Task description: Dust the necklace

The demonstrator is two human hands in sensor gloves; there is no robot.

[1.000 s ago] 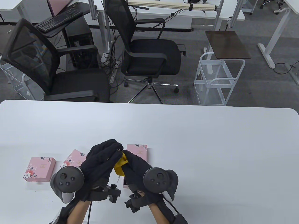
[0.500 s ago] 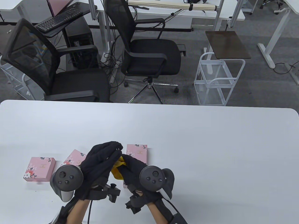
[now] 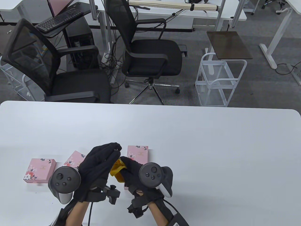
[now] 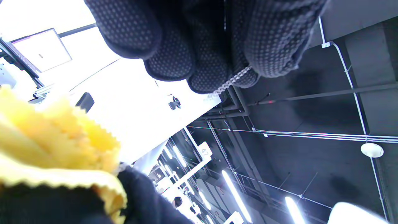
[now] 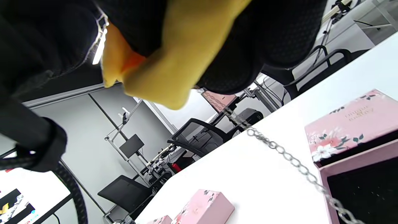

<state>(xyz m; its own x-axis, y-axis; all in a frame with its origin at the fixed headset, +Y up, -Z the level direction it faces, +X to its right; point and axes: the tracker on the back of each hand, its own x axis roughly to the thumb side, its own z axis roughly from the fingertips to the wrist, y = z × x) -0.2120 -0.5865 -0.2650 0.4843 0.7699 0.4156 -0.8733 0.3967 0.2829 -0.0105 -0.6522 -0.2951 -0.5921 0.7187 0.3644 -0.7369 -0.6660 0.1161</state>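
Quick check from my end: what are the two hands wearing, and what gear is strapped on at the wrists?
Both the left hand and the right hand wear black knitted gloves; the left wrist view shows a dotted grip texture. A dark grey round tracker with small buttons sits on each hand's back. Black brackets and straps ring the wrists, with black cables trailing down the forearms.

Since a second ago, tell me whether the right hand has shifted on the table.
Yes. The right hand has slid left and slightly toward the person, judged against the fixed pink box behind it.

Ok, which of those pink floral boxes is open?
The pink floral cardboard box beneath the right hand: its black interior shows, while the others show only pink tops.
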